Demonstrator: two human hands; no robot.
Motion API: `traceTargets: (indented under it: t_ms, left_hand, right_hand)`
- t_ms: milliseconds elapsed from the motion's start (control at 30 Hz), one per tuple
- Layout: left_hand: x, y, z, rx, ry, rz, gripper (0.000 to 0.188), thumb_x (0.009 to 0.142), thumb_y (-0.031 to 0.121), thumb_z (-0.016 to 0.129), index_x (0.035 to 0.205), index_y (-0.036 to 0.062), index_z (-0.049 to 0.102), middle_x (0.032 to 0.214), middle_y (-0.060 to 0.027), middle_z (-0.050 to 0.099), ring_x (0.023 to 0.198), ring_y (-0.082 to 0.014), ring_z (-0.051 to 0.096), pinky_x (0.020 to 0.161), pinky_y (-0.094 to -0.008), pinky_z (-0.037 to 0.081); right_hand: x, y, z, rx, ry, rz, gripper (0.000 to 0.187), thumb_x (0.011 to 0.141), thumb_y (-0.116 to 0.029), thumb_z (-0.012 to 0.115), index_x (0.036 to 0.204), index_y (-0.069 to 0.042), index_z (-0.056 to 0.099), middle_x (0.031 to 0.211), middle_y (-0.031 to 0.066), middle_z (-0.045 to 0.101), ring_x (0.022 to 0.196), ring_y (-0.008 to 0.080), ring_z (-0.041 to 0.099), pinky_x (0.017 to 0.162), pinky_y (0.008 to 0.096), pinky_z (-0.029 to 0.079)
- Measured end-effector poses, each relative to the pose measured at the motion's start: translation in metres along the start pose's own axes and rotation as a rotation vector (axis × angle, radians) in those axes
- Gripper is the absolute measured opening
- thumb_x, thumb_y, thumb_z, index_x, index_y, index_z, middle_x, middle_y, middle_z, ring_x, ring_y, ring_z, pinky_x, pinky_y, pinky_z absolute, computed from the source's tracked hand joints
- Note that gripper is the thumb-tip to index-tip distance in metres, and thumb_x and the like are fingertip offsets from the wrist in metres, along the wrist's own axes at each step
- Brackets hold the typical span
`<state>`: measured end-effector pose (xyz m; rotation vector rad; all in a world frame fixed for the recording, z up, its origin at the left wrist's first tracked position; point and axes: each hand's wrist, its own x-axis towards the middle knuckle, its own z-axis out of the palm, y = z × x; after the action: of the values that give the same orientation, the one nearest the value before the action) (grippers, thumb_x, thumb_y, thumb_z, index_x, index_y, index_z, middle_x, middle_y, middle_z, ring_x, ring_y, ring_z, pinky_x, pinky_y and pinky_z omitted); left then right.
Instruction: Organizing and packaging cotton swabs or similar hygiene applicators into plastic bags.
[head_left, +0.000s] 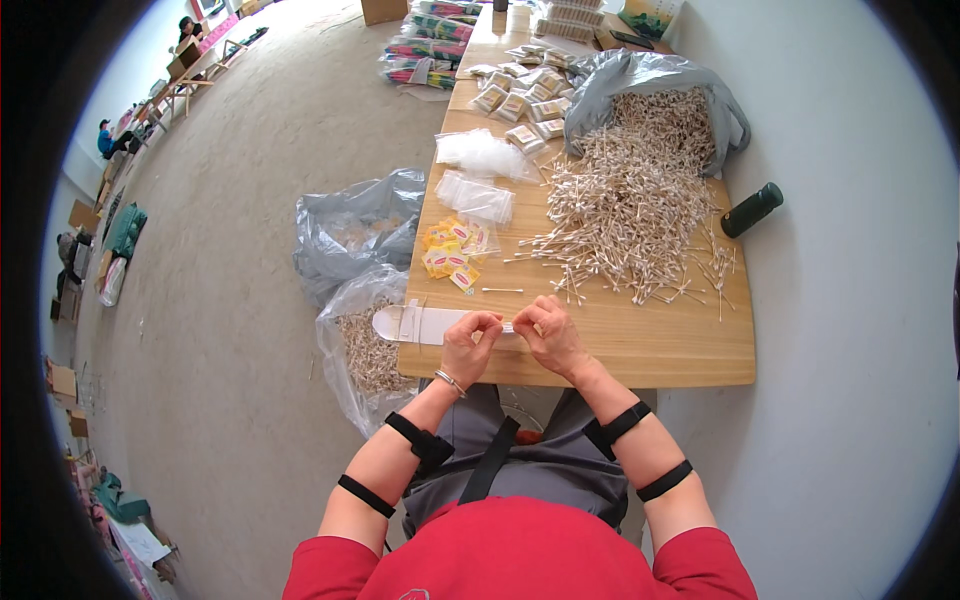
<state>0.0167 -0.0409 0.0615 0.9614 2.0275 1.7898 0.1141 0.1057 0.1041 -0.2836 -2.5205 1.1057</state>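
Observation:
My left hand [470, 342] and my right hand [548, 332] are close together over the table's near edge, thumbs and fingertips pinched. Between them shows a small white-tipped bundle [508, 328] that looks like cotton swabs; the fingers hide most of it. Under and left of my left hand lies a long white strip [430, 325] with a rounded end and a band across it. One loose cotton swab [502, 290] rests just beyond my hands. Farther off to the right spreads a big heap of cotton swabs [630, 210], spilling from a grey plastic bag [735, 125].
On the wooden table [690, 350] lie yellow cards [455, 250], clear plastic bags [475, 197] and filled packets [525, 105]. A dark bottle [752, 210] stands by the wall. Left of the table, a floor bag [335, 375] holds more swabs beside a grey bag [350, 225].

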Motion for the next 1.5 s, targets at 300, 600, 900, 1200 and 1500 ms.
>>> traceTargets:
  t_ms: [300,600,900,1200,1500]
  left_hand:
    - [-0.007,-0.002,-0.004,-0.042,-0.101,-0.123,0.014,0.081,0.009,0.068,0.092,0.0005,0.067,0.085,-0.0095,0.069,0.077,-0.0155,0.065,0.072,-0.0262,0.051]
    - [-0.001,-0.004,0.0,-0.187,-0.096,-0.395,0.008,0.085,0.009,0.064,0.085,0.0012,0.066,0.085,-0.0059,0.068,0.074,-0.0105,0.061,0.067,-0.0261,0.048]
    - [-0.01,0.004,-0.026,0.574,-0.072,0.586,0.02,0.072,0.0,0.062,0.09,0.0085,0.065,0.101,-0.0044,0.065,0.094,-0.0236,0.061,0.079,-0.0365,0.05]
    - [-0.008,0.014,-0.018,0.548,-0.077,0.518,0.024,0.074,0.007,0.067,0.098,0.0079,0.065,0.105,-0.0056,0.065,0.101,-0.0227,0.06,0.083,-0.0342,0.049]
    - [0.0,0.02,-0.019,0.522,0.011,0.464,0.011,0.075,0.008,0.068,0.085,0.0098,0.066,0.086,-0.0033,0.069,0.083,-0.0199,0.066,0.073,-0.0331,0.052]
  right_hand:
    - [-0.011,0.019,0.01,0.175,-0.045,0.058,0.012,0.075,-0.013,0.07,0.085,-0.007,0.069,0.084,0.0076,0.062,0.089,0.0243,0.055,0.081,0.0343,0.044]
    - [-0.006,0.022,0.02,0.249,-0.04,0.199,0.008,0.076,-0.012,0.068,0.077,-0.005,0.065,0.08,0.0073,0.06,0.084,0.0239,0.054,0.076,0.0334,0.044]
    - [-0.02,0.01,0.003,-0.373,0.131,-0.482,0.024,0.067,-0.005,0.062,0.09,-0.013,0.063,0.088,0.0017,0.058,0.082,0.0193,0.057,0.072,0.0301,0.05]
    - [-0.014,0.01,0.004,-0.403,0.152,-0.462,0.027,0.068,-0.007,0.06,0.095,-0.013,0.064,0.088,0.0032,0.056,0.082,0.0196,0.057,0.071,0.03,0.05]
    - [0.001,-0.004,-0.003,-0.294,-0.008,-0.341,0.015,0.071,-0.006,0.065,0.085,-0.012,0.066,0.074,0.004,0.05,0.072,0.0223,0.053,0.061,0.0331,0.046]
